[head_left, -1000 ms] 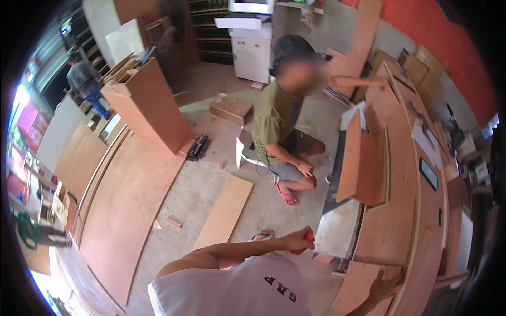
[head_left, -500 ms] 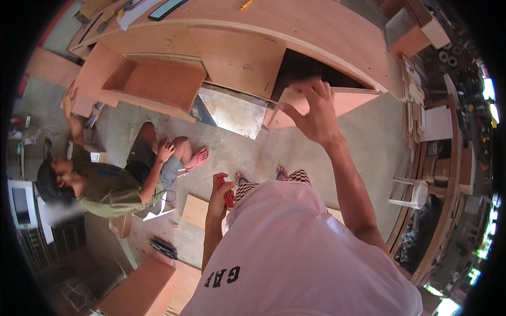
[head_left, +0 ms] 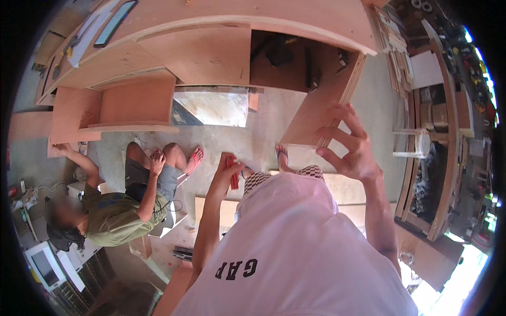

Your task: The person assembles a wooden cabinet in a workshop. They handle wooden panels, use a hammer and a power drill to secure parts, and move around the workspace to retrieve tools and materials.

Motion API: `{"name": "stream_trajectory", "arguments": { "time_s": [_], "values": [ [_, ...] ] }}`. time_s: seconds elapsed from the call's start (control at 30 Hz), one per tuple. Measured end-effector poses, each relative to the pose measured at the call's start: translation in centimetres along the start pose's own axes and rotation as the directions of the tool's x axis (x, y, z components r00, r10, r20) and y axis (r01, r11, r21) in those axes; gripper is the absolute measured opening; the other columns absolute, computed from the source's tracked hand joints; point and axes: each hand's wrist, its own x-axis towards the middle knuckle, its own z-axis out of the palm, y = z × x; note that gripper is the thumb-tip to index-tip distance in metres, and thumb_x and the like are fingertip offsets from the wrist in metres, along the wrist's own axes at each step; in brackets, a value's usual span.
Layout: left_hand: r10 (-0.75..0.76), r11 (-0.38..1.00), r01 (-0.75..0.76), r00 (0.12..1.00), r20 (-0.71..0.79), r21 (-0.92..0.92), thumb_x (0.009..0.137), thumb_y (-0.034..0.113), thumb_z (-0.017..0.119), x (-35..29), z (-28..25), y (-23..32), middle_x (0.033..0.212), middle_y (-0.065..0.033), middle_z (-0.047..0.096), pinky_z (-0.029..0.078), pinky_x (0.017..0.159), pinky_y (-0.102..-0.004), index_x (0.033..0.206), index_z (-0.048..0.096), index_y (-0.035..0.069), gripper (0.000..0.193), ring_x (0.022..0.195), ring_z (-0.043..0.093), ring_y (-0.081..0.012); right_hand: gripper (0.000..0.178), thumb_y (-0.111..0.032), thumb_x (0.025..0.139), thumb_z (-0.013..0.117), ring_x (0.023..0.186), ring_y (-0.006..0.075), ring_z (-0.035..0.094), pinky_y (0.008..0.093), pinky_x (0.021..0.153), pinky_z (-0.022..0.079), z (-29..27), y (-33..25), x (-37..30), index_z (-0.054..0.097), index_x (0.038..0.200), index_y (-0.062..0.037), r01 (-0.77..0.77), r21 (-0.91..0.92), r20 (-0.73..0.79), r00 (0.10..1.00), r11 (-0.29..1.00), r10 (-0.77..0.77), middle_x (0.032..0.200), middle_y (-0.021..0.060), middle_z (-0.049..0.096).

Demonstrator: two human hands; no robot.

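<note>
Plywood panel point(head_left: 316, 108) stood at 1 o'clock from me, my right hand point(head_left: 352, 147) spread by its edge, contact unclear; at 11 o'clock my left hand point(head_left: 221, 178) gripped a red object point(head_left: 234, 179). Held slackly, the panel could have swung and pinched me.

You stood in a woodworking shop. What showed it was the bare plywood cabinet point(head_left: 195, 50) with handwritten marks point(head_left: 206, 61) on its face, the open plywood box point(head_left: 137, 100) beside it, the wooden board point(head_left: 345, 188) on your concrete floor point(head_left: 266, 118), the stacked timber strips point(head_left: 398, 58) and the cluttered tools point(head_left: 468, 63) rightward.
</note>
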Motion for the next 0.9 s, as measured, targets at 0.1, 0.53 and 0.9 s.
{"name": "stream_trajectory", "arguments": {
  "time_s": [0.1, 0.53, 0.9],
  "values": [
    [-0.011, 0.992, 0.002, 0.997, 0.077, 0.123, 0.098, 0.017, 0.07, 2.6, 1.9, 0.9, 0.093, 0.0033, 0.05, 0.04, 0.07, -0.0232, 0.112, 0.052, 0.014, 0.023, 0.078, 0.05, -0.0052, 0.035, -0.008, 0.071, 0.089, 0.148, 0.0373, 0.049, 0.0567, 0.123, 0.039, -0.7, 0.2, -1.9, 0.08, 0.105, -0.0111, -0.045, 0.032, -0.033, 0.998, 0.998, 0.046, 0.143, 0.012, 0.062],
    [0.004, 0.97, 0.046, 0.979, 0.202, -0.239, 0.097, 0.054, 0.063, 16.9, 3.9, 15.1, 0.082, -0.0053, 0.063, 0.046, 0.053, -0.0331, 0.115, 0.069, 0.016, 0.043, 0.059, 0.054, -0.0168, 0.05, 0.01, 0.059, 0.058, 0.148, 0.0462, 0.046, 0.0587, 0.116, 0.049, -3.7, 3.9, -9.3, 0.079, 0.102, -0.0047, -0.134, 0.462, -0.225, 0.938, 0.877, 0.263, 0.154, 0.0235, 0.046],
    [-0.19, 0.963, 0.195, 0.981, -0.044, 0.187, 0.091, 0.054, 0.071, 21.4, 10.5, 18.8, 0.074, -0.0064, 0.059, 0.042, 0.048, -0.0314, 0.093, 0.059, 0.016, 0.04, 0.052, 0.052, -0.0158, 0.026, 0.005, 0.066, 0.069, 0.141, 0.0454, 0.048, 0.0518, 0.104, 0.053, -5.9, 1.9, -9.0, 0.075, 0.091, -0.0014, -0.172, 0.134, -0.207, 0.958, 0.976, 0.197, 0.146, 0.021, 0.055]
  ]
}}
